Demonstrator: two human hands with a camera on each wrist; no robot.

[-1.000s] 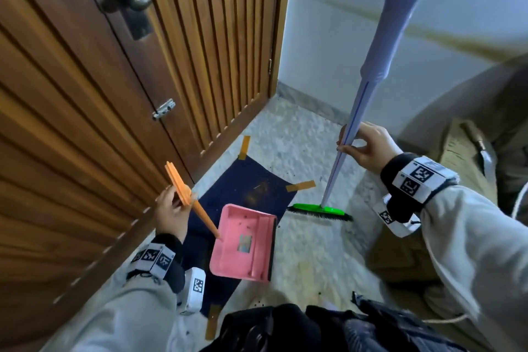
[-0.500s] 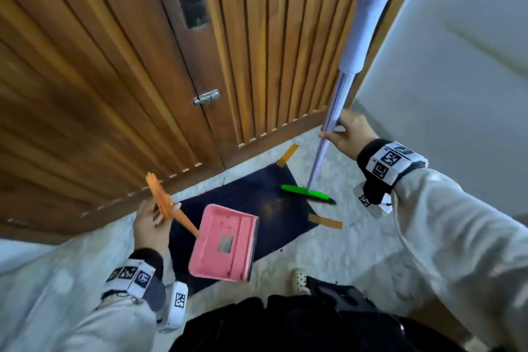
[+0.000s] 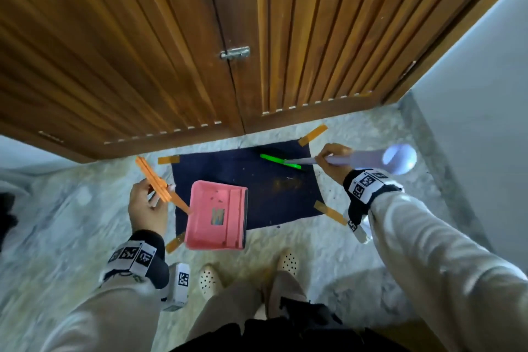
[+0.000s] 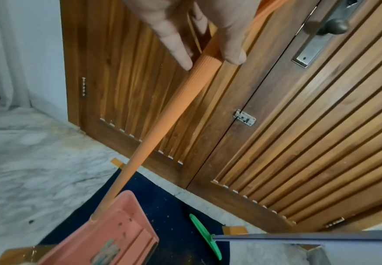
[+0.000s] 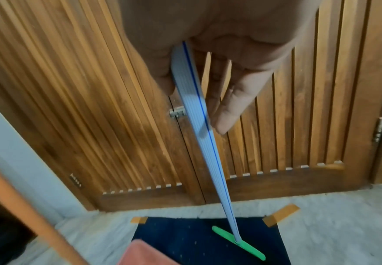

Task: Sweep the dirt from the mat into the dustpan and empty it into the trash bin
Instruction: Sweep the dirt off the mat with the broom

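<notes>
While the left hand (image 3: 147, 206) gripped the pink dustpan's (image 3: 216, 216) orange handle (image 3: 160, 186), the right hand (image 3: 331, 161) held the green-headed broom (image 3: 280, 161) on the navy mat (image 3: 257, 177).

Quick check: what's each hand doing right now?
Left hand: holds the dustpan's orange handle.
Right hand: holds the broom's pale handle.
</notes>
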